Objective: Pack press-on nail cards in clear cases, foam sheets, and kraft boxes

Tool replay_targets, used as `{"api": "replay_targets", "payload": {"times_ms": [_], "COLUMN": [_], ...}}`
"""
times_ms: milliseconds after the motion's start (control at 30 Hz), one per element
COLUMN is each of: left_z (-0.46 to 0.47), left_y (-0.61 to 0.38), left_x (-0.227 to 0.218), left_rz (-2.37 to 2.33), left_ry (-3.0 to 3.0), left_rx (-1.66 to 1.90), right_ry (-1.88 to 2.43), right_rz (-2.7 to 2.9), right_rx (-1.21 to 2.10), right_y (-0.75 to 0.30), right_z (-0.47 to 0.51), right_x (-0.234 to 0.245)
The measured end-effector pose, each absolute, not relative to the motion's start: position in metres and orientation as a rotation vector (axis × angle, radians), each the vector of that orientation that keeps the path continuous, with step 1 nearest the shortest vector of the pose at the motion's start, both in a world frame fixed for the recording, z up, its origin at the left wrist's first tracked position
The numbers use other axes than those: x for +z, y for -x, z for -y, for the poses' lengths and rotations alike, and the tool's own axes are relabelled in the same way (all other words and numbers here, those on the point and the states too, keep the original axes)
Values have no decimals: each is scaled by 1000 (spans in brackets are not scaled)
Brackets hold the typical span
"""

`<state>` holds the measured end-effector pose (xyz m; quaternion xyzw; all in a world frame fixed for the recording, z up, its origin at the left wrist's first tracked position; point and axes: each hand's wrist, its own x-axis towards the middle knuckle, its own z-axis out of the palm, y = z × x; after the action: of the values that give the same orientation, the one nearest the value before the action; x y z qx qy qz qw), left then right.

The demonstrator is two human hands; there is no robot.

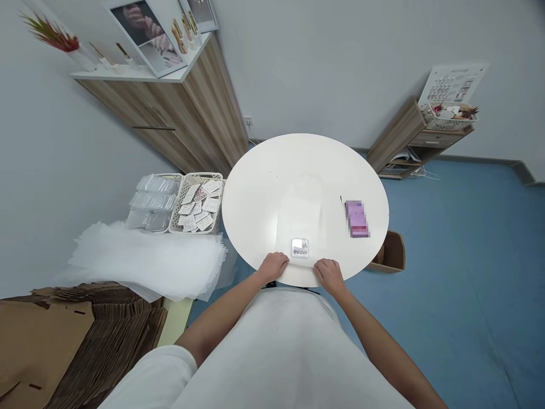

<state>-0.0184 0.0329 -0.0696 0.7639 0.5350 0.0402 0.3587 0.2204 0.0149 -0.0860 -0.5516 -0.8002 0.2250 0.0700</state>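
Observation:
A thin, whitish see-through sheet (pixel 299 218) lies on the round white table (pixel 251 187), its near edge close to me. On it, near that edge, sits a small clear square case (pixel 300 247) with little round items inside, too small to name. My left hand (pixel 273 266) pinches the sheet's near left corner. At the near right corner, my right hand (pixel 330 275) grips the same sheet with bent fingers. The case lies between the two hands, touched by neither.
A purple pixelated object (pixel 357 218) lies at the table's right. To the left stand a basket of cards (pixel 196 203), a basket of clear packets (pixel 153 201), a pile of white sheets (pixel 145 258) and stacked cardboard (pixel 106 341). An open cardboard box (pixel 394 251) is on the floor.

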Motion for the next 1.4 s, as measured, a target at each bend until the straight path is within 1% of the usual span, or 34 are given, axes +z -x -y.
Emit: {"api": "replay_targets", "payload": {"times_ms": [133, 300, 533, 700, 800, 900, 967, 1067, 1167, 1300, 1400], "left_z": [-35, -49, -63, -61, -58, -56, -56, -57, -59, -57, -52], "left_y": [21, 22, 20, 12, 7, 4, 4, 4, 4, 6, 6], "left_x": [-69, -70, -80, -85, -85, -85, -86, -87, -87, -82, -78], "left_rz": [-1374, -1492, -1709, -1755, -1784, -1781, -1741, -1667, -1640, -1632, -1500], "left_ry": [-1885, -1712, -1717, -1738, -1838, -1990, -2084, -2153, -2139, -2125, -2191], "left_rx": [184, 260, 147, 116, 113, 184, 217, 221, 229, 249, 302], "right_ry": [1728, 1772, 1913, 1943, 1886, 1714, 1526, 1309, 1290, 1272, 1301], "right_rz": [2304, 2234, 2235, 2332, 2364, 2437, 2556, 2686, 2698, 2687, 2684], "right_rx": [777, 860, 793, 684, 504, 375, 419, 588, 663, 652, 638], "right_y": [-228, -224, -212, -207, -204, -203, -203, -204, -205, -204, -202], "right_z": [-21, -48, -72, -70, -67, -66, -66, -65, -64, -64, -66], "right_x": [-83, -75, -84, -97, -100, -97, -94, -88, -84, -84, -88]}}
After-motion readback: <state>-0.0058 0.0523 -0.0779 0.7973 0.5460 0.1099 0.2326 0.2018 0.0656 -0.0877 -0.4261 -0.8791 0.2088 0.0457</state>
